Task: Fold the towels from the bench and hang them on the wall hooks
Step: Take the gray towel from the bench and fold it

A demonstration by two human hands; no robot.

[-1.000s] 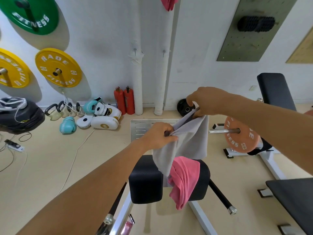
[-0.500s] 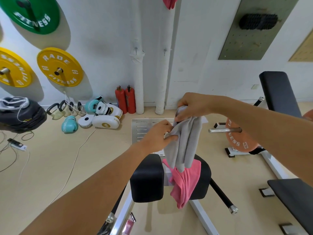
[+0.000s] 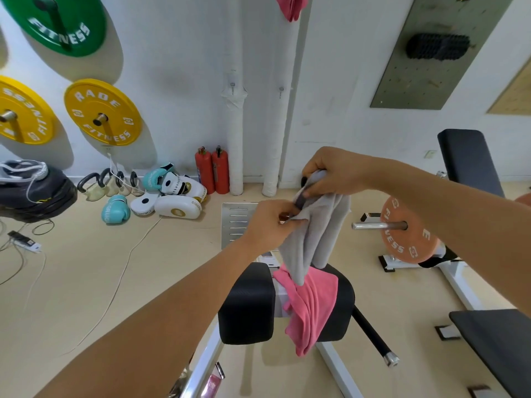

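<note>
Your left hand point(image 3: 270, 225) and right hand point(image 3: 334, 172) both pinch the bunched grey cloth towel point(image 3: 313, 234) (hanging in folds) above the padded black bench's point(image 3: 247, 305) end, where a pink towel point(image 3: 311, 305) drapes.

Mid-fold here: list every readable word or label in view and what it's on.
"FITNESS": green plate
"RADE FITNESS": yellow plate
"FIT", partly cut off: edge yellow plate
"FI..ESS", bar hides the middle: orange plate
Print on the boxing pads and teal gloves: too small to read.

Open wall is showing around the two hooks point(image 3: 232, 87) at upper centre; white pipes point(image 3: 236, 139) are crowding them
</note>
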